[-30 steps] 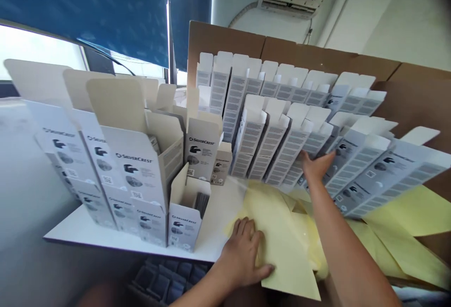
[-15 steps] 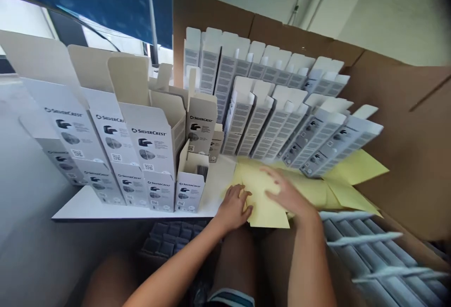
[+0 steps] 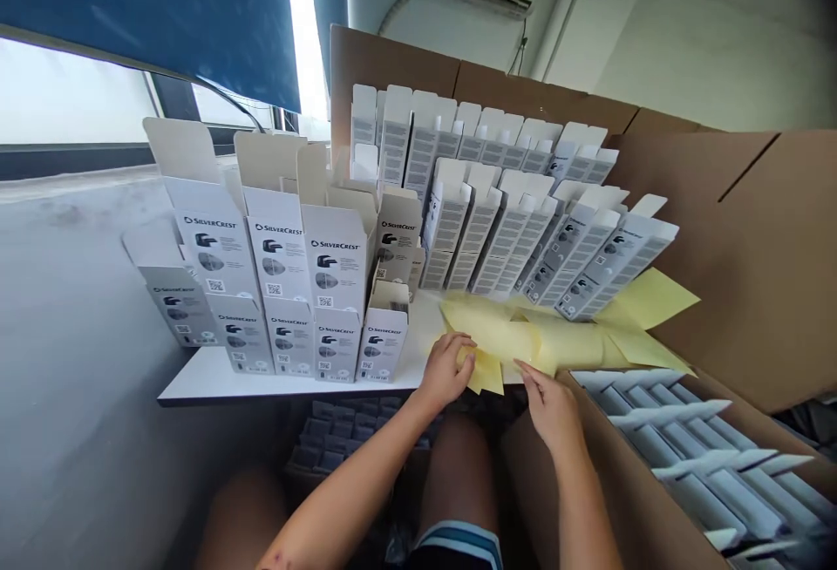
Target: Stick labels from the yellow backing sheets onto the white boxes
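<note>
- Your left hand [image 3: 448, 371], half-curled, touches yellow paper [image 3: 572, 343] at the worktop's [image 3: 422, 330] front edge.
- Your right hand [image 3: 551, 409] nearly pinches there; I cannot tell whether either grips.

The left fingers [image 3: 458, 345] hide part of the yellow paper [image 3: 572, 342] beneath them. Beyond the right fingers [image 3: 532, 373], the fine print [image 3: 502, 239] on the upright boxes [image 3: 451, 221] is too small to read. To those fingers' right, the bottom edge cuts off the open carton [image 3: 618, 465].

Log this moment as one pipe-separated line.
left hand: on yellow paper | right hand: at paper's near edge | nearby: SilverCrest cartons standing on white tabletop
</note>
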A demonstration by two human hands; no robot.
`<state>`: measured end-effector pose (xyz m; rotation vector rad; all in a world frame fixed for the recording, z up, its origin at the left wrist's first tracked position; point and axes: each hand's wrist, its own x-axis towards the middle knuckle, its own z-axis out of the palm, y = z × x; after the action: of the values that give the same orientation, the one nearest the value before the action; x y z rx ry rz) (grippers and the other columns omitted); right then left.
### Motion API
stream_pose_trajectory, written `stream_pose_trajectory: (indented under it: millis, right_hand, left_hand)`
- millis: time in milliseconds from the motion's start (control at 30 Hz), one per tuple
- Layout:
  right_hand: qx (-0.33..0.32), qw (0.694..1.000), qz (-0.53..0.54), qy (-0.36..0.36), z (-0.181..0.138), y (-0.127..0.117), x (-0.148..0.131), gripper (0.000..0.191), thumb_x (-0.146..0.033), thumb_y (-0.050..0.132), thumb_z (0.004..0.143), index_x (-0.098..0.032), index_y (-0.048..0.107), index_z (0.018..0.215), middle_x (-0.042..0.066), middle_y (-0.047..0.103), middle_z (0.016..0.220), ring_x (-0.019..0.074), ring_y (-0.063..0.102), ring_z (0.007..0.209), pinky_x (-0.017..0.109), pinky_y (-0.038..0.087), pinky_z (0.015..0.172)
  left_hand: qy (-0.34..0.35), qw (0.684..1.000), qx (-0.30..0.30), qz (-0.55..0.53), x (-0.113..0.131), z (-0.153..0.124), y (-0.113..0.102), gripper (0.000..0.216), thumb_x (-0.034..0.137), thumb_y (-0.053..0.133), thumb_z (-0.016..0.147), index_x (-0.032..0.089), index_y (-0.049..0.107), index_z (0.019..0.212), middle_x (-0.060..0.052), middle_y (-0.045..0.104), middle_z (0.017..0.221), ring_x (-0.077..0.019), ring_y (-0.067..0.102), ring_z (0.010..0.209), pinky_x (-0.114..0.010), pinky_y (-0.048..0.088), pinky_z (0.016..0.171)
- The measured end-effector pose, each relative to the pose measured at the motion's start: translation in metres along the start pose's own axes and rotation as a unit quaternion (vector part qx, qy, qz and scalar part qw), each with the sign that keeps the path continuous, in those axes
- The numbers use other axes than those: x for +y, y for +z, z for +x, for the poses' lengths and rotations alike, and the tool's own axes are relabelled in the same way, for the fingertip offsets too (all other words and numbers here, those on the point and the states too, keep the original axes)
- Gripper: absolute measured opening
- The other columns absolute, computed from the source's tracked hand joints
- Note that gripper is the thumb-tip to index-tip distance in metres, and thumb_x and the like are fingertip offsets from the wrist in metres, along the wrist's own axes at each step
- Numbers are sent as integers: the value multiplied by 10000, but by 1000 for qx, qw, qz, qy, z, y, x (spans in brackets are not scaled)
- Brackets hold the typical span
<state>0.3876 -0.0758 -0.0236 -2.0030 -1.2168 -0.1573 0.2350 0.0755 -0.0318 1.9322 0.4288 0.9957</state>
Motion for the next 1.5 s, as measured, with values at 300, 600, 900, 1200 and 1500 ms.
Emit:
stream_pose_trajectory:
  millis: [300,600,900,1200,1500]
  right_hand:
    - [90,989,28,-111,-95,5,-127,404,-108,518,850,-385,782,976,74,711,936,317,625,906,537,523,800]
    - [7,952,300,61,-127,-14,-109,467,-456,681,872,-322,630,1317,111,623,1265,284,621,1118,440,544,947]
    - [-238,808,496,210,-115,12,-113,376,-569,760,775,-202,765,855,50,717,699,270,679,693,401,580,659]
    - [-284,826,475,103,-119,15,-112,412,-536,682,819,-192,612,604,9,546,569,163,529,562,279,457,534]
    - [-232,880,412,39,-113,10,-110,411,-391,574,897,-202,432,560,-48,327,558,88,304,513,228,269,467]
  left_hand:
    - [-245,897,-37,-365,39,-46,-30,631,666,543,883,97,678,1118,-144,757,899,-243,728,768,-308,552,661]
    - [-302,880,21,-366,48,-104,-74,460,459,822,742,123,716,1037,-107,787,942,-250,739,750,-307,565,673]
    - [-275,902,41,-331,67,-156,-81,463,453,767,832,164,677,1182,-102,762,1087,-274,740,893,-334,609,742]
    - [-202,947,200,-147,78,-171,-83,677,371,718,897,276,380,1476,-84,715,1090,-227,733,833,-304,608,662]
    - [101,962,63,247,94,-164,-83,150,167,758,867,236,742,999,-49,658,948,-191,597,859,-351,474,788]
